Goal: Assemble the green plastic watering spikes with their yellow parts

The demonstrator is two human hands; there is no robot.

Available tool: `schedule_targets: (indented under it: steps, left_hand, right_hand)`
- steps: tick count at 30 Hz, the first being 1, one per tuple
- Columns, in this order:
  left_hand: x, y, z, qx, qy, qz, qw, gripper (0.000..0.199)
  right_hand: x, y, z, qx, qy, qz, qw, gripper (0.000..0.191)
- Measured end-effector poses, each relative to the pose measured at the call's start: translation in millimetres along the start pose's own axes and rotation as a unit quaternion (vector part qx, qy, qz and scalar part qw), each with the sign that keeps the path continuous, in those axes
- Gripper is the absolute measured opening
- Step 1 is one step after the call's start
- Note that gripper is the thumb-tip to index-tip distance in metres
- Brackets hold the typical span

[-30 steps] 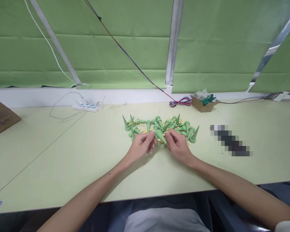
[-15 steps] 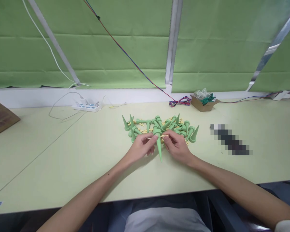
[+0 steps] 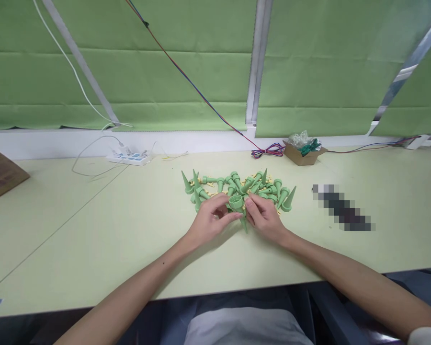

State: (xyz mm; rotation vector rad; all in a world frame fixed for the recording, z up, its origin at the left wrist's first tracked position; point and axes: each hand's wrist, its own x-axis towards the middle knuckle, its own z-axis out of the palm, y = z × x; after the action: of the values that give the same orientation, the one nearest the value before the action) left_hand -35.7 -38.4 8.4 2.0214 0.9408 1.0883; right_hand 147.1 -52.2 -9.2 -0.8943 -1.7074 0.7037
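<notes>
A green spike with a round threaded cap end (image 3: pixel 236 202) is held between my two hands, its open end tilted up toward me and its point down. My left hand (image 3: pixel 209 218) grips it from the left with thumb and fingers. At its right side my right hand (image 3: pixel 265 218) is closed in a pinch; whatever sits between those fingertips is mostly hidden. Just behind the hands lies a pile of green spikes (image 3: pixel 283 195) mixed with small yellow pieces (image 3: pixel 210 185).
A cardboard box (image 3: pixel 301 155) with plastic wrap stands at the back, beside a coiled cable (image 3: pixel 268 151). A power strip (image 3: pixel 131 158) lies back left, a brown bag (image 3: pixel 2 173) far left. A blurred dark object (image 3: pixel 343 208) lies right.
The held spike has been tilted so its threaded open end now faces up toward me. My left fingers have shifted around it, and the yellow piece at my right fingertips no longer shows clearly.
</notes>
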Motion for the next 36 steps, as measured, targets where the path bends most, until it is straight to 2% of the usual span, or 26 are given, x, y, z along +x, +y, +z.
schedule_targets:
  steps: [5,16,20,23,27,32,36]
  left_hand:
    - [-0.8,-1.3,2.2,0.027,-0.001,0.024,0.999,0.028]
    - [-0.5,0.7,5.9,0.016,-0.013,-0.030,0.999,0.022]
    - [0.1,-0.4,7.2,0.010,-0.019,-0.047,0.999,0.029]
    - [1.0,1.8,4.4,-0.069,-0.065,-0.110,0.989,0.033]
    - [3.0,3.1,-0.7,-0.225,-0.135,-0.165,0.951,0.035]
    - [5.1,-2.0,1.3,-0.346,-0.150,-0.192,0.906,0.053]
    - [4.9,-4.7,3.8,-0.359,-0.148,-0.201,0.899,0.051]
  right_hand:
    - [0.0,-2.5,-0.1,0.006,0.002,-0.004,1.000,0.046]
    - [-0.9,0.3,2.2,0.037,0.012,0.002,0.999,0.041]
    - [-1.8,-0.2,2.2,0.038,0.004,-0.008,0.999,0.039]
    - [-1.6,-0.2,2.0,0.034,0.004,-0.019,0.999,0.038]
    - [-0.5,2.7,1.5,0.029,0.009,-0.033,0.999,0.035]
    - [-0.5,5.6,1.1,0.019,0.004,-0.042,0.999,0.031]
    - [-0.4,3.7,0.8,0.002,-0.007,-0.067,0.998,0.030]
